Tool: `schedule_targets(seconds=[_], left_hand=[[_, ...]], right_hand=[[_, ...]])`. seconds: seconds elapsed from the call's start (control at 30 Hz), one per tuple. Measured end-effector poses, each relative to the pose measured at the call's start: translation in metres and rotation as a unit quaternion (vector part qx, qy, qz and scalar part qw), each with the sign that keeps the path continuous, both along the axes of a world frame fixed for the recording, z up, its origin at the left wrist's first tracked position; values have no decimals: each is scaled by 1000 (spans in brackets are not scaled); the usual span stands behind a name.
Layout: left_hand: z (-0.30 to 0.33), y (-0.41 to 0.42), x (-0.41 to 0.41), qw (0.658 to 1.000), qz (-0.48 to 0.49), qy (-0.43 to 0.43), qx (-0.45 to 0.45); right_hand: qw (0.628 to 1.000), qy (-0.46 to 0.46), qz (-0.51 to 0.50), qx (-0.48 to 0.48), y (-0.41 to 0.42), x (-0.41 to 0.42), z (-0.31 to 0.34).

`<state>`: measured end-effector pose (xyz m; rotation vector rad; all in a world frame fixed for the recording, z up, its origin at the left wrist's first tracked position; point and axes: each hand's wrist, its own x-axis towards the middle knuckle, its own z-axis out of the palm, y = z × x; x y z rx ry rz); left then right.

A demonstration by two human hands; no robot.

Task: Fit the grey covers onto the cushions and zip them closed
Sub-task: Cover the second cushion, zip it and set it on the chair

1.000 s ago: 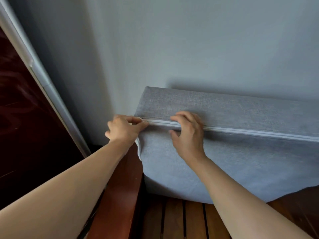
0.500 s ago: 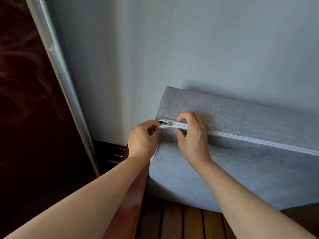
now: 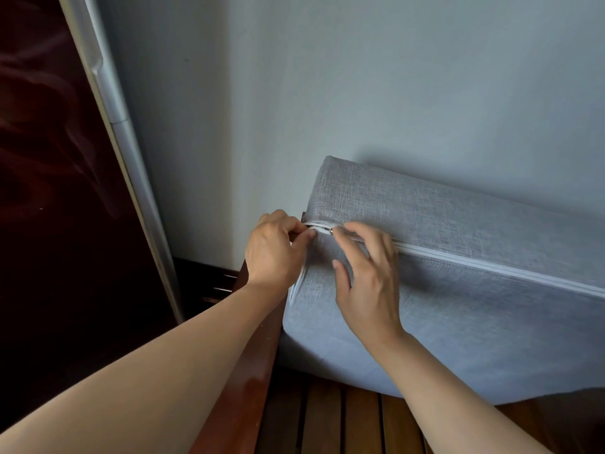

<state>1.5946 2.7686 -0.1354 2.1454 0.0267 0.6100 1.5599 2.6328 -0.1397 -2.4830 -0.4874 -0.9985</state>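
A cushion in a grey woven cover (image 3: 474, 309) stands on edge on a wooden slatted seat, leaning against the wall. A white zip (image 3: 491, 263) runs along its upper face, closed along most of its length. The small metal slider (image 3: 331, 231) sits near the cover's left corner. My left hand (image 3: 275, 250) pinches the zip's end at that corner. My right hand (image 3: 366, 273) lies on the cover just right of the slider, fingertips at the slider and thumb pressed on the fabric below.
The wooden seat slats (image 3: 343, 424) and a red-brown armrest (image 3: 242, 398) lie below the cushion. A pale wall (image 3: 360, 93) stands behind. A white door frame (image 3: 114, 126) and a dark red panel (image 3: 49, 191) fill the left.
The view has swung left. The slider has come into sight at the left corner, and my right hand's fingers have moved up to it while my left hand keeps its pinch on the zip end.
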Motion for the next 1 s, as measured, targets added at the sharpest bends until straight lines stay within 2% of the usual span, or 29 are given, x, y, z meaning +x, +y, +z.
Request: schedule_targets(seconds=[0.2,0.33,0.4,0.5,0.57,0.63,0.87,1.0], left_hand=[[2,7,-3,995,-42,45,-77],[3,13,-7,975,-97,87,-178],[5,13,-9,946,-113,123,-279],[9,13,-10,876,-124,200,-421],[7,11,-9,829,-127,234,-491],[3,8,-8,806,-124,239,-528],[7,-11,-4,811,-77,216,-537],[4,-16,-11,816,-50,200,-540]], right_hand=[[1000,22,-9,-18,8,2,-6],[998,48,21,-42,18,8,-4],[999,45,10,-6,17,11,3],[998,45,10,46,8,20,19],[998,51,36,13,4,30,26],[996,60,69,-21,3,40,30],[995,-1,81,-65,4,54,27],[993,-9,113,-21,1,55,22]])
